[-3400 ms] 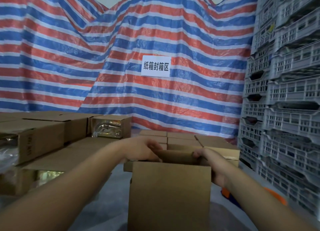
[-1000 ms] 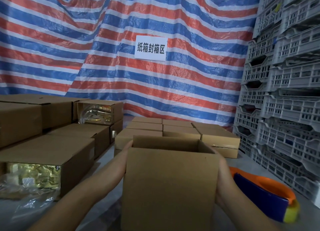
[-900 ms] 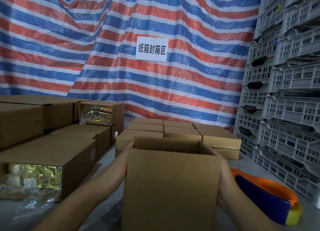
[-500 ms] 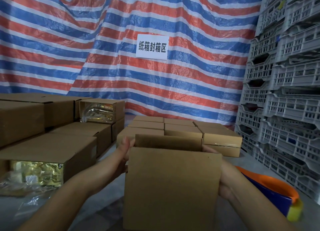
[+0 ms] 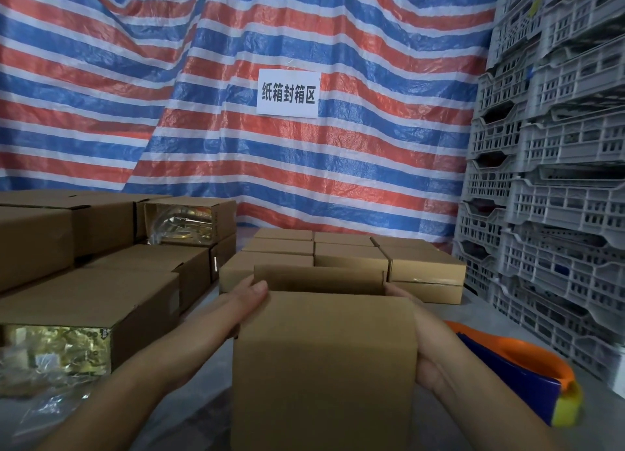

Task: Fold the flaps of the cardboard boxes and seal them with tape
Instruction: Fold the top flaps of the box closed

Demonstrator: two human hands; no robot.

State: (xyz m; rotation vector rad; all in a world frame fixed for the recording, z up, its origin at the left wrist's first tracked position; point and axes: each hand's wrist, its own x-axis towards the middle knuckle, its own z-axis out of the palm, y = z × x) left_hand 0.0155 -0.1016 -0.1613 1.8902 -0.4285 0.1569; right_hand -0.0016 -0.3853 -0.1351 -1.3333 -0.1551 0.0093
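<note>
At the table's near edge: an open cardboard box (image 5: pixel 323 366) stands upright between the two hands, its plain front wall facing the camera.
Left hand (image 5: pixel 236 307): laid against the box's left side up by the top corner, fingers straight and together, thumb along the top edge; it presses, with nothing curled round.
Right hand (image 5: pixel 431 345): flat against the box's right side, palm on the cardboard, fingertips reaching forward to the far top corner; fingers look straight, partly hidden by the box.
Box top: open, the far flap (image 5: pixel 318 278) standing up; the inside is in shadow.
Just right of the box: a tape dispenser (image 5: pixel 521 373), orange and blue with a yellow end, lying on the grey table (image 5: pixel 473 310) near the right wrist.
Behind the box: a block of closed cartons (image 5: pixel 422 264) set edge to edge.
To the left: bigger cartons (image 5: pixel 91 302) lying on their sides, two with open ends showing gold foil packs in clear plastic (image 5: pixel 54 352).
Right edge: stacked grey plastic crates (image 5: pixel 558 187).
Backdrop: a red, white and blue striped tarpaulin (image 5: pixel 203 112) carrying a white sign (image 5: pixel 288 94) printed with Chinese characters.
</note>
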